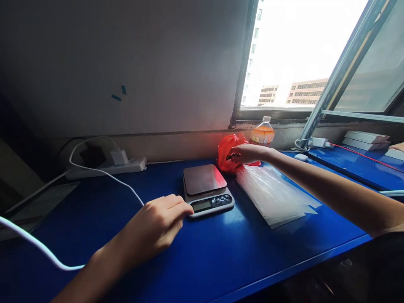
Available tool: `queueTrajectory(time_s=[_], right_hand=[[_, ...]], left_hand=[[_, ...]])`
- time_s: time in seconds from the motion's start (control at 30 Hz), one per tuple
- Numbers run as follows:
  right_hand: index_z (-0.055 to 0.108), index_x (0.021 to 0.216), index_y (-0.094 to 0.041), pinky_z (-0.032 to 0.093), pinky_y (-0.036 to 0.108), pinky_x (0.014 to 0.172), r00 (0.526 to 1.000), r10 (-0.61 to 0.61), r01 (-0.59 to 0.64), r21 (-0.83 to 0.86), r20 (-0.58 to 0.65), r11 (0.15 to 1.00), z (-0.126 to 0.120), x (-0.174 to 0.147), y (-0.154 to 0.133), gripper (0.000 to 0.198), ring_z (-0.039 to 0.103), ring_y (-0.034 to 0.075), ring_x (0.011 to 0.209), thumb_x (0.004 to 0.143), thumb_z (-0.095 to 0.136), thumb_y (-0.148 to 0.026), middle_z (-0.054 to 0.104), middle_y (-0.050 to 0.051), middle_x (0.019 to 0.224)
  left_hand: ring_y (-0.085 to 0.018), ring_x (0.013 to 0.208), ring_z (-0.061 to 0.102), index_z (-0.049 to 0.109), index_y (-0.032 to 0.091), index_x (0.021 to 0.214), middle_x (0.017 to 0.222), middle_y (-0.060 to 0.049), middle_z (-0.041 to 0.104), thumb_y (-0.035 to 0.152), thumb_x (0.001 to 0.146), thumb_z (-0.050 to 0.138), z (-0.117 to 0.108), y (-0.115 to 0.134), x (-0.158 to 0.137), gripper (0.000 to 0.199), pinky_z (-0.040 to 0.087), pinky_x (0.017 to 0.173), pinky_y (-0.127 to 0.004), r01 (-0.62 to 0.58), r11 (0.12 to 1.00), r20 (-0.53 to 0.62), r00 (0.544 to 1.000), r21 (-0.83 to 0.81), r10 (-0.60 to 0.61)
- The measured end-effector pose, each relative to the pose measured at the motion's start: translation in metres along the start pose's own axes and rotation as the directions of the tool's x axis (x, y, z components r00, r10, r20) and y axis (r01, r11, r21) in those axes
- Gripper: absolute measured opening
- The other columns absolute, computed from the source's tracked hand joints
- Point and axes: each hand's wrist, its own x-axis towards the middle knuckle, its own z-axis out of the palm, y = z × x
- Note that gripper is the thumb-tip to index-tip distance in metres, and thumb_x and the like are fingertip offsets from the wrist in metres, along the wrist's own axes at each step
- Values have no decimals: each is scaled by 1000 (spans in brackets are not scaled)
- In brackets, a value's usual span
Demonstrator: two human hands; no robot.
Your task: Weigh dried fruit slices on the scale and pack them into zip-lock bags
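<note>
A digital kitchen scale (205, 180) with a square, dark metallic platform stands mid-table, nothing on its plate. Its grey display (202, 205) and buttons face me. At the scale's front left corner is my left hand (166, 216), fingers curled together and touching the edge. My right hand (244, 153) reaches into the mouth of a red plastic bag (225, 152) behind the scale. Something dark shows by those fingertips, but the bag hides most of the fingers. Below my right forearm lies a stack of clear plastic bags (273, 195).
A bottle of orange drink (263, 134) stands by the window behind the red bag. At the left, a white power strip (105, 169) and a white cable (104, 170) lie along the wall. White boxes (366, 140) sit far right, beyond a metal frame post (334, 63).
</note>
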Motion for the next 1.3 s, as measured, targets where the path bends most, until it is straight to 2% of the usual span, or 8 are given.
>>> queueTrajectory(time_s=[0.13, 0.2, 0.33, 0.47, 0.83, 0.97, 1.13, 1.3], right_hand=[[67, 96, -16, 46, 33, 77, 994, 24, -23, 13, -109, 1000, -10, -45, -43, 16, 64, 24, 90, 91, 53, -19, 70, 13, 99], [64, 97, -18, 46, 32, 75, 949, 12, 41, 160, -315, 986, -4, -78, -77, 19, 64, 22, 89, 95, 45, -19, 70, 10, 96], [58, 88, -20, 48, 30, 69, 858, -154, 309, 253, -490, 917, 36, -110, -128, 16, 63, 19, 79, 93, 43, -15, 69, 8, 88], [54, 86, -17, 52, 34, 71, 809, -117, 310, 249, -576, 918, 73, -98, -124, 13, 66, 23, 83, 88, 43, -10, 70, 13, 87], [57, 96, -16, 51, 48, 98, 843, -260, 398, 221, -471, 890, 85, -104, -123, 33, 61, 30, 120, 69, 44, -2, 72, 18, 100], [50, 104, -21, 47, 54, 101, 876, -106, 339, 442, -471, 830, 85, -104, -118, 35, 52, 30, 130, 72, 47, -7, 68, 14, 109], [36, 114, -21, 46, 55, 101, 844, 245, 137, 634, -477, 761, 95, -97, -130, 37, 49, 34, 129, 83, 55, -31, 50, 20, 126], [25, 128, -23, 42, 53, 106, 894, 221, 145, 719, -389, 679, 99, -78, -150, 59, 44, 32, 131, 80, 57, -31, 42, 18, 129]], left_hand=[[-21, 87, 66, 67, 23, 98, 95, -3, 71, 30, 93, 44, -11, -9, 1, 24, 49, 78, -29, 223, 975, -105, 969, -14, -223], [-23, 93, 66, 68, 25, 99, 100, -3, 72, 40, 94, 46, -12, -15, 1, 27, 49, 82, -31, 335, 942, -117, 935, -23, -335], [-26, 101, 65, 68, 25, 101, 108, -4, 72, 48, 94, 44, -5, -23, 2, 34, 48, 86, -33, 445, 895, -27, 895, -12, -445], [-26, 102, 67, 66, 27, 109, 113, -3, 72, 47, 93, 43, 4, -28, 1, 34, 50, 85, -35, 495, 867, 121, 859, 53, -498], [-26, 100, 66, 64, 26, 111, 111, -4, 69, 38, 93, 43, 7, -16, 3, 29, 51, 83, -37, 458, 881, 183, 862, 115, -472], [-25, 103, 64, 65, 23, 113, 111, -6, 70, 29, 93, 45, 12, -10, 5, 28, 50, 90, -38, 455, 883, 158, 869, 110, -468], [-30, 123, 53, 59, 13, 126, 133, -16, 60, 42, 99, 38, 28, -12, 5, 45, 43, 104, -47, 474, 872, 147, 860, 126, -489], [-35, 129, 48, 57, 12, 128, 137, -18, 56, 51, 94, 48, 30, -7, 7, 52, 39, 107, -51, 462, 877, 185, 858, 132, -480]])
